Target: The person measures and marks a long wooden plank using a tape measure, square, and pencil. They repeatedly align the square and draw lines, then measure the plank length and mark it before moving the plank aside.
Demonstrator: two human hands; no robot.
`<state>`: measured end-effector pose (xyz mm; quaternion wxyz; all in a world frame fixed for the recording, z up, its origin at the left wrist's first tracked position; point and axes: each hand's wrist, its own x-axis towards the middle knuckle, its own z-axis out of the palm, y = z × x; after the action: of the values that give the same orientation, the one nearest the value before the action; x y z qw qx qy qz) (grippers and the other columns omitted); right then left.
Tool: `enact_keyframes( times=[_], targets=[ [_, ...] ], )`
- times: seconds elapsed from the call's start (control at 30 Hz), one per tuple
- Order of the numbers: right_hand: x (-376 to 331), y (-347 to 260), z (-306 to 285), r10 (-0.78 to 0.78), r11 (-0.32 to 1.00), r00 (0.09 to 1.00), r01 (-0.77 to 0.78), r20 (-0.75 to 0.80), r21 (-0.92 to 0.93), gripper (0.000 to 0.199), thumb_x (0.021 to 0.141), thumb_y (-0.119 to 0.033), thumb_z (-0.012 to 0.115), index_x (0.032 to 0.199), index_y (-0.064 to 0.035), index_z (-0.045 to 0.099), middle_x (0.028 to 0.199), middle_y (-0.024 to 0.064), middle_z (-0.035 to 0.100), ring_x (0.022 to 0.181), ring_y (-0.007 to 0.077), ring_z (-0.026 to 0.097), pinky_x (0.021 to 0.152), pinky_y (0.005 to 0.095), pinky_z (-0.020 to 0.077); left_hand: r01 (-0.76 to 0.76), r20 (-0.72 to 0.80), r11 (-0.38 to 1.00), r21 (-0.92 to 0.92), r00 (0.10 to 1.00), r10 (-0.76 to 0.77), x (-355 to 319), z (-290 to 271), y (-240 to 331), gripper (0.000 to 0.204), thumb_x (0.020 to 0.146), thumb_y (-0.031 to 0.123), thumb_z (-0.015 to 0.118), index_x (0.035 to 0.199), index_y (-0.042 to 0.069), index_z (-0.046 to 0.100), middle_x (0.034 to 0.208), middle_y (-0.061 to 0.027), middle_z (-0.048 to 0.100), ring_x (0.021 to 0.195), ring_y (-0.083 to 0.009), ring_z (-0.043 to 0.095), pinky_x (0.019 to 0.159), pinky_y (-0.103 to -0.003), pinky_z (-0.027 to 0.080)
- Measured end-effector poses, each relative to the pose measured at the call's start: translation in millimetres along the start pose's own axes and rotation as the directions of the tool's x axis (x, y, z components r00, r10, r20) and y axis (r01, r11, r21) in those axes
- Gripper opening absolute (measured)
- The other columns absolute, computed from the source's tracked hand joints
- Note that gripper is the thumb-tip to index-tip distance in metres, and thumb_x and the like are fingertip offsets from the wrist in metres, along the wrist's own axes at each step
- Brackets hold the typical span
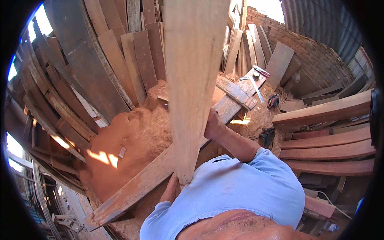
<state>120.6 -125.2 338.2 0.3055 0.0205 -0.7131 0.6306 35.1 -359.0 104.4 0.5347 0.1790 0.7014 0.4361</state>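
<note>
Operating from way back here, and I've got a long pale plank (195, 80) running from top centre down toward the blue shirt (240, 188). Right hand (215, 125) is holding its right edge, fingertips hidden; left hand (172, 183) is down by the lower end, mostly blocked, so can't tell how closed it is. Plank crosses in front of the slanting tabletop (134, 186), can't tell if they touch. I'd call this the positioning step. Next move probably wants steady two-handed support, staying clear of the metal square (256, 89), upper right.
</note>
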Motion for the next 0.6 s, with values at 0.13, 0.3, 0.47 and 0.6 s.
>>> enact_keyframes(
  times=[0.13, 0.3, 0.47, 0.6],
  targets=[
    [8, 67, -61, 0.103, 0.94, 0.989, -0.062, -0.105, 0.335, 0.089, 0.094, -0.08, 0.034, 0.137, -0.0031, 0.052, 0.124, 0.0093, 0.066, 0.109, 0.0198, 0.065, 0.091, 0.0382, 0.0541, 0.091, 0.013, 0.994, 0.054, 0.996, -0.092, 33, 16, -7, 0.076, 0.101, 0.061, 0.044, 0.146, 0.001, 0.046, 0.148, -0.0139, 0.047, 0.139, -0.0268, 0.042, 0.116, -0.038, 0.03],
    [23, 58, -84, 0.277, 0.833, 0.928, -0.104, -0.247, 0.543, 0.089, 0.093, -0.08, 0.035, 0.141, -0.0062, 0.049, 0.126, 0.0088, 0.065, 0.114, 0.0191, 0.063, 0.098, 0.0418, 0.0513, 0.195, 0.0, 0.977, 0.089, 0.981, -0.195, 46, 13, -22, 0.077, 0.101, 0.062, 0.043, 0.148, 0.001, 0.045, 0.15, -0.0148, 0.045, 0.141, -0.0277, 0.04, 0.117, -0.038, 0.028],
    [30, 104, -112, 0.395, 0.67, 0.87, -0.055, -0.294, 0.74, 0.084, 0.09, -0.079, 0.046, 0.135, -0.0085, 0.053, 0.119, 0.0107, 0.065, 0.103, 0.0261, 0.067, 0.087, 0.0415, 0.0572, 0.241, 0.02, 0.962, 0.125, 0.969, -0.245, 57, 0, -32, 0.079, 0.1, 0.063, 0.042, 0.149, 0.001, 0.044, 0.152, -0.0156, 0.043, 0.142, -0.0286, 0.039, 0.118, -0.039, 0.027],
    [26, 153, -106, 0.511, 0.592, 0.775, -0.002, -0.373, 0.806, 0.077, 0.094, -0.075, 0.046, 0.131, -0.0082, 0.055, 0.109, 0.0147, 0.067, 0.099, 0.0286, 0.066, 0.086, 0.0423, 0.0567, 0.271, 0.04, 0.946, 0.177, 0.959, -0.282, 49, -27, -43, 0.08, 0.1, 0.064, 0.041, 0.15, 0.001, 0.043, 0.153, -0.0163, 0.042, 0.143, -0.0293, 0.038, 0.118, -0.039, 0.026]
  ],
)
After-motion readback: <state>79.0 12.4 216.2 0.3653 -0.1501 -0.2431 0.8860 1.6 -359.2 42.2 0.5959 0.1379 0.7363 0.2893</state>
